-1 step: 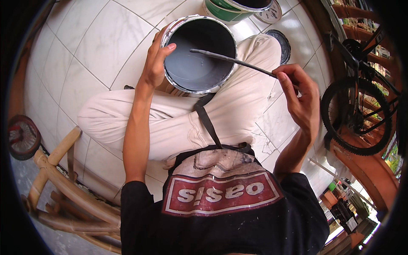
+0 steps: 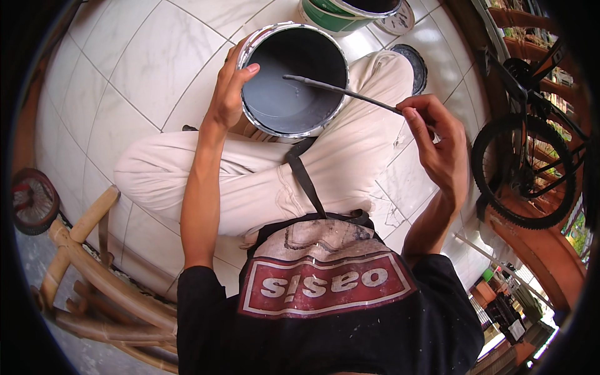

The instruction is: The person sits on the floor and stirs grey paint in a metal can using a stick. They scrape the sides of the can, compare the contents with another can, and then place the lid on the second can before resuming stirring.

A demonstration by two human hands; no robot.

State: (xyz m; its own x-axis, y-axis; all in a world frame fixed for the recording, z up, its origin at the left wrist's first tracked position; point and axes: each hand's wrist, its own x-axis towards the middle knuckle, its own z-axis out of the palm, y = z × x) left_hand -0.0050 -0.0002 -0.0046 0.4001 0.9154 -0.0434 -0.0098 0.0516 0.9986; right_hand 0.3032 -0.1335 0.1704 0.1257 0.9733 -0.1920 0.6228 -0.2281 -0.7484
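Between my bent legs, a paint bucket is tipped so that its mouth faces me. Thick grey paint lies inside it, and its rim is smeared. My left hand grips the left side of the bucket, its thumb hooked over the rim and its fingers around the outer wall. A thin stick, coated grey toward its far end, slants across the bucket's right rim with its tip over the paint. My right hand pinches the near end of that stick between thumb and fingers, right of my knee.
A green and white bucket stands beyond, with a stained lid beside it. A dark paint-coated lid lies by my right knee. At right stands a bicycle; at lower left, a bamboo frame and a small wheel.
The stick's tip has shifted slightly right and toward me. My right hand has moved a little left with it. My left hand and the bucket have stayed put.
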